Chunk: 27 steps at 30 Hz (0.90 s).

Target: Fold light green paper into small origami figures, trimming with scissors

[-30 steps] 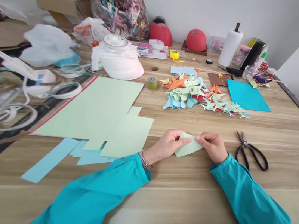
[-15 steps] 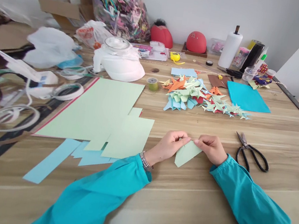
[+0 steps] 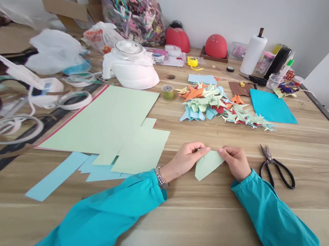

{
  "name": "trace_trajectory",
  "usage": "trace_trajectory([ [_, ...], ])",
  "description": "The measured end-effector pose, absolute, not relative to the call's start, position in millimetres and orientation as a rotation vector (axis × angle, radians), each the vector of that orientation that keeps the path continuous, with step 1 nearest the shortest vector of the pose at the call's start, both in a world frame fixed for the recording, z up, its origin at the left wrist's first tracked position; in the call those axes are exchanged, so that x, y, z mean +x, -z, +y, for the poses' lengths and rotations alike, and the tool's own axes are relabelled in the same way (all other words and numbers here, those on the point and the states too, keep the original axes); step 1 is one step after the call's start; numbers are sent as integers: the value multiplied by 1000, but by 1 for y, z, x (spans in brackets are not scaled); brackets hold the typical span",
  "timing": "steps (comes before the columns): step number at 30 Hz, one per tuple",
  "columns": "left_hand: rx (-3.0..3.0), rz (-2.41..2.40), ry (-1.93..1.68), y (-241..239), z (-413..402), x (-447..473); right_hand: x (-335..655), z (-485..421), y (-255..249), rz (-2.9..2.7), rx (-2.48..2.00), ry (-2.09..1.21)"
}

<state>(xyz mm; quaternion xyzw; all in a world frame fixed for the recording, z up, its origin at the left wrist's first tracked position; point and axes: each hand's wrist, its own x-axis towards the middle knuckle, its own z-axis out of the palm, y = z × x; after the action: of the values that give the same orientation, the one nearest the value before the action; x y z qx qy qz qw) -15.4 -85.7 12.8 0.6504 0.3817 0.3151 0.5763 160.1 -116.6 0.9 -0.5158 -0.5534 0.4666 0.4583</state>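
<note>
A folded piece of pale green paper hangs between my two hands just above the table, its narrow end pointing down toward me. My left hand pinches its upper left corner between thumb and fingers. With thumb and forefinger, my right hand grips the upper right corner. Creases show near the left thumb. Beyond the hands lies a heap of folded paper cranes in green, orange, blue and red. Black-handled scissors rest open to the right of my right hand.
Green paper sheets and blue paper strips lie at the left. A spool of thread stands beyond them. A turquoise square lies at the right back. Tape rolls and bags crowd the far left.
The fingers have moved slightly apart along the green paper's top edge, baring more of it. The paper is a little higher and further right.
</note>
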Motion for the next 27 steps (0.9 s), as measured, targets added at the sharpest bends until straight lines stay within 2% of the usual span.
trace_trajectory([
  [7, 1504, 875, -708, -9, -85, -17, 160, -115, -1, -1157, -1286, -1117],
  [27, 1484, 915, -710, -9, -86, -16, 159, -115, 0, -1247, -1292, -1062],
])
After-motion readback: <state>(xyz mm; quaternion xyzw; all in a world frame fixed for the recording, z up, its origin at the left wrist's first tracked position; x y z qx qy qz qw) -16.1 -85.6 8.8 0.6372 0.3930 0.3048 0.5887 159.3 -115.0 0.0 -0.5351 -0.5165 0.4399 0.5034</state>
